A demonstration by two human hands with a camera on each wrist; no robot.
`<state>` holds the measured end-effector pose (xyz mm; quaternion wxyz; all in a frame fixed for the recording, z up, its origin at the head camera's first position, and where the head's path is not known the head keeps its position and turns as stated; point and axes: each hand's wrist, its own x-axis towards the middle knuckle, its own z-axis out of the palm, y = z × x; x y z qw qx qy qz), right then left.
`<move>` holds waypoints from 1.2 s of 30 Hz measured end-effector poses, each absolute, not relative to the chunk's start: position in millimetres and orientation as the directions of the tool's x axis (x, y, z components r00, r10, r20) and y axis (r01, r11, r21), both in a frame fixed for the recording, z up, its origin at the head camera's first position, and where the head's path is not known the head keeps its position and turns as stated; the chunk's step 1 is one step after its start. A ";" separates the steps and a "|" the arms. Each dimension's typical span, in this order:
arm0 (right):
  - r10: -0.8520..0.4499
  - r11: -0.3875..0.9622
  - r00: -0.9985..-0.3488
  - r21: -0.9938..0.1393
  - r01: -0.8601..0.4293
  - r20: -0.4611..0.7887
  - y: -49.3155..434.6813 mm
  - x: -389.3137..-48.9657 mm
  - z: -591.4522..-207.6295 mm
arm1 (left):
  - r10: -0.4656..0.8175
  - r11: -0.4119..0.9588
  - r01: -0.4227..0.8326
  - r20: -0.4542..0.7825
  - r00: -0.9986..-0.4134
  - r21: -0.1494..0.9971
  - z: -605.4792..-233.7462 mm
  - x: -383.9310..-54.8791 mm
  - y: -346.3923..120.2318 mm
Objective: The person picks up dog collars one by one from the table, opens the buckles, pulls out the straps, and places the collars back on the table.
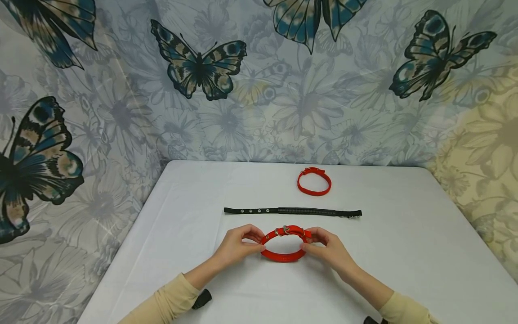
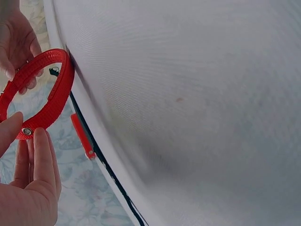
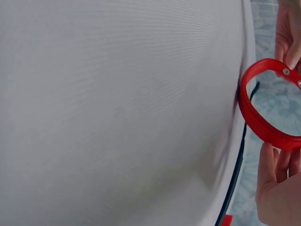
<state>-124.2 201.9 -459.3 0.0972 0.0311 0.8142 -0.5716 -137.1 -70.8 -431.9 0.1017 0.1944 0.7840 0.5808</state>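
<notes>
Sleeves (image 1: 166, 299): two pale yellow sleeves are entering from the near edge; a black object (image 1: 202, 299) is showing beside the left one, too partial to identify.
Left grip: the left hand (image 1: 238, 245) is pinching the left side of a red collar (image 1: 283, 257), thumb and fingers closing to about the band's thickness.
Right grip: the right hand (image 1: 329, 249) is pinching the opposite side in the same narrow manner.
Red collar: it is forming a buckled loop between the hands, its buckle (image 1: 286, 229) facing the far side; whether it is touching the desk (image 1: 404, 216) cannot be told.
Likely faults: uneven pulling could be distorting the loop or straining the buckle; a loosening pinch could be letting it tip; reaching forward could be nudging the black collar.
Black collar (image 1: 292, 210): it is lying unfastened and lengthwise just beyond the hands.
Second red collar (image 1: 314, 193): it is lying farther back, closed into a ring.
Wall covering (image 1: 259, 117): printed butterflies and flowers are filling the background.
Containers: none is showing; both unheld collars are resting directly on the desk.
</notes>
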 end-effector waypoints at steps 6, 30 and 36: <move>-0.057 0.379 -0.980 -0.913 0.153 -0.188 200.1 -125.7 -452.2 | 0.420 0.228 0.176 0.067 -0.905 0.958 -434.1 -138.7 -70.3; -0.085 0.416 -0.985 -0.904 0.103 -0.151 197.0 -125.4 -450.2 | 0.456 0.261 0.302 0.158 -0.876 0.917 -452.9 -155.5 -64.9; -0.084 0.421 -0.985 -0.901 0.104 -0.152 196.2 -125.5 -450.1 | 0.461 0.254 0.340 0.196 -0.866 0.906 -453.8 -156.9 -63.3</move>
